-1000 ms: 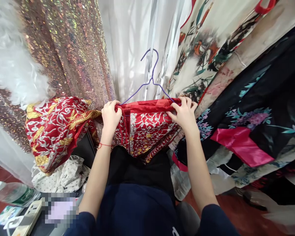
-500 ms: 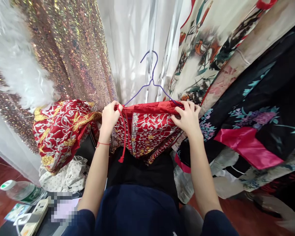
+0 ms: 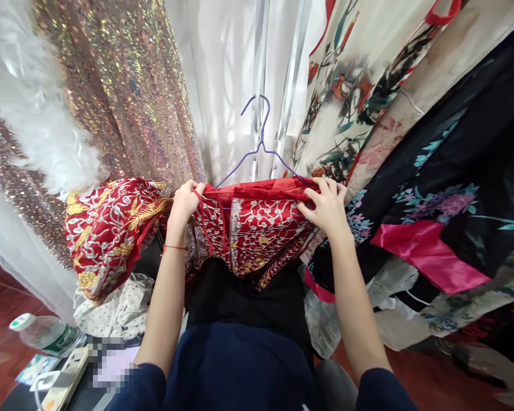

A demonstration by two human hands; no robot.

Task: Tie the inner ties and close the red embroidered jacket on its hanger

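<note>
Nearest, the person's black trousers (image 3: 248, 302) show beneath the work. To the left, a dark table (image 3: 21, 397) carries a power strip (image 3: 71, 374) and a water bottle (image 3: 53, 334), with a spotted cloth (image 3: 117, 308) just beyond.

Over the lap is the red garment (image 3: 265, 228), held up by its top edge. The left hand (image 3: 187, 202) pinches one end of that edge, fingers curled round the fabric; the right hand (image 3: 325, 208) grips the other end, fingers bent over the top and thumb against the front. The body should be soft and floppy, likely a little heavy and rough with embroidery, while the smooth red lining may slip. The folded top edge looks the best hold, pinched near both ends, sparing the raised thread. A red embroidered piece (image 3: 107, 228) lies left; whether it joins on is unclear.

Beyond, a purple hanger (image 3: 261, 145) slopes down to the lining, before a white curtain (image 3: 227, 74), between a sequined dress (image 3: 124, 85) and a flowered dress (image 3: 346, 85).
</note>
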